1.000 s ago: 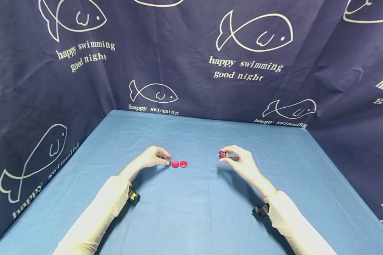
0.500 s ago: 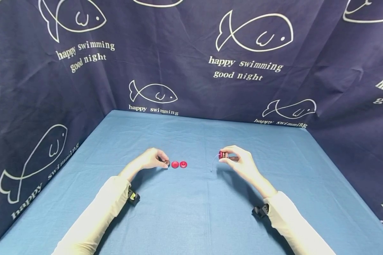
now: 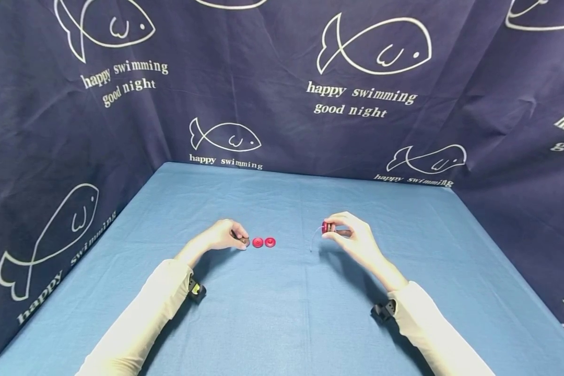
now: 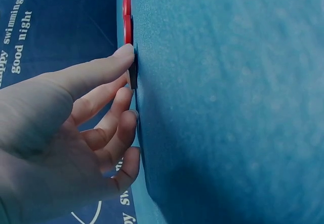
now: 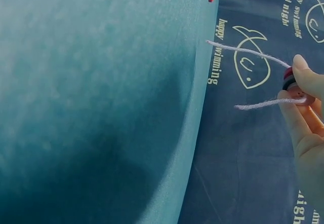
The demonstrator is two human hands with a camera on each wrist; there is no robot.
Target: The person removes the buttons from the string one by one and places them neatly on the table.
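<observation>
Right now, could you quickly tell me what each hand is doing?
Left hand: pinches a dark button lying on the blue cloth.
Right hand: holds stacked buttons on a white string, above the cloth.

This looks like a makeshift recording booth, not a lived-in room. A table point(image 3: 282, 313) covered in plain blue cloth fills the floor of the view. Rising straight from the table's back and side edges is a dark navy curtain point(image 3: 272, 78), creased and hung as a screen, printed with white fish outlines and the words "happy swimming good night". The curtain closes off everything behind and beside the table.
</observation>
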